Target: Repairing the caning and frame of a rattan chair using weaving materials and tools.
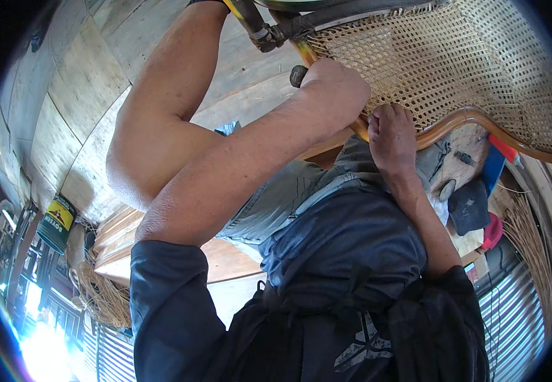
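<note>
A woven cane panel (409, 63) is set in a curved, glossy brown wooden frame (464, 116), at the upper right. My left hand (338, 81) is closed at the panel's near left edge. From its left side sticks the dark, rounded end of a tool (299, 76); the rest of the tool is hidden in the hand. Close beside it on the right, my right hand (392, 135) has its fingers curled at the frame and the cane edge. Whatever lies between those fingers, if anything, is hidden.
My bent bare leg (161, 121) is at left, over the wooden board floor (91, 79). A dark tubular piece (352, 13) crosses above. At right lie a dark block (469, 209), a pink object (492, 231) and cane strands (530, 248). A green can (57, 224) stands lower left, near bundled strands (100, 290).
</note>
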{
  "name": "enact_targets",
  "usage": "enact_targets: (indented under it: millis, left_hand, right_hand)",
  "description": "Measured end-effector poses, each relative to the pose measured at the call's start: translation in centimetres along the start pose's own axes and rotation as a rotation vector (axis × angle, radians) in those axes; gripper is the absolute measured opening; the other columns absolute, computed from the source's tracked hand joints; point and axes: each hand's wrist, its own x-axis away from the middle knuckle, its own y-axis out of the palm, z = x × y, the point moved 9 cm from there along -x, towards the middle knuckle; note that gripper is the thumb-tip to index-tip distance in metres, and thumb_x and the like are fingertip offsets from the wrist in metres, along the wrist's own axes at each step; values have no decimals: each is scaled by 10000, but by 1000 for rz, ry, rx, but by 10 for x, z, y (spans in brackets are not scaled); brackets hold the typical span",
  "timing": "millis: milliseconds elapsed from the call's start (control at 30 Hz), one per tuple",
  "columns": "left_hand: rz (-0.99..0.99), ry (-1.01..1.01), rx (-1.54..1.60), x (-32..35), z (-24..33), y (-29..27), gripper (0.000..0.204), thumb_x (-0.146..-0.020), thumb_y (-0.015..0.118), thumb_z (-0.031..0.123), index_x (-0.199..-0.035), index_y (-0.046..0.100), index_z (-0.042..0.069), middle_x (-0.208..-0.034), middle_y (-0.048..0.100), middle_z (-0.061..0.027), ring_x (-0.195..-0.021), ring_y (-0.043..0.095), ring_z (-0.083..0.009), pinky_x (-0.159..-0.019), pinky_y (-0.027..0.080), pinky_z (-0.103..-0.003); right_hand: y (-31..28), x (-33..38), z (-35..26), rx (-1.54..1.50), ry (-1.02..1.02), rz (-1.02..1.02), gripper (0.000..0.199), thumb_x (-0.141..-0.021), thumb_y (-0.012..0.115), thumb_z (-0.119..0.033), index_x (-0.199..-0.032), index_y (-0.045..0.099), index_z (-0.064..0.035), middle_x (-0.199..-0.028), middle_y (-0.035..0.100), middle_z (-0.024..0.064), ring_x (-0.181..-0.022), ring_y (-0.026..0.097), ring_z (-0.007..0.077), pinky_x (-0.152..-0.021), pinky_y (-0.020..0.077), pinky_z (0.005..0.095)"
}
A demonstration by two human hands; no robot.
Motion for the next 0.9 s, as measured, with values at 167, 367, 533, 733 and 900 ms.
enact_targets:
  millis: [167, 367, 533, 733, 900]
  left_hand:
    - [42, 10, 79, 4, 8, -6, 146, -737, 573, 83, -792, 692, 19, -787, 668, -168, -775, 672, -302, -644, 534, -382]
    - [16, 31, 85, 5, 13, -3, 145, -736, 583, 94, -807, 693, 31, -799, 671, -157, -777, 671, -298, -643, 534, -380]
    - [178, 76, 121, 1, 1, -5, 150, -735, 564, 96, -785, 690, 31, -798, 671, -157, -766, 670, -304, -631, 534, -382]
    - [72, 4, 62, -1, 6, 0, 155, -728, 565, 97, -780, 691, 24, -780, 671, -161, -754, 672, -304, -630, 534, -389]
    - [33, -20, 128, 1, 8, -2, 148, -731, 577, 86, -794, 697, 25, -783, 671, -164, -769, 675, -296, -630, 538, -380]
  right_hand:
    - [0, -1, 0, -2, 6, -10, 68, -755, 594, -66, -790, 548, -29, -786, 536, 151, -796, 516, 335, -733, 423, 439]
    - [4, -1, 4, -27, 6, -4, 65, -752, 594, -61, -787, 547, -35, -782, 532, 153, -786, 514, 339, -721, 422, 443]
    - [3, -2, 3, -27, 6, 6, 70, -760, 596, -69, -783, 539, -36, -775, 533, 152, -786, 520, 341, -718, 423, 443]
    - [3, -2, 6, -44, -12, 17, 81, -759, 604, -72, -788, 539, -33, -766, 538, 152, -775, 522, 343, -713, 430, 438]
    - [6, -3, 6, -45, -3, -32, 78, -740, 605, -52, -768, 536, -30, -763, 534, 160, -780, 524, 347, -716, 431, 434]
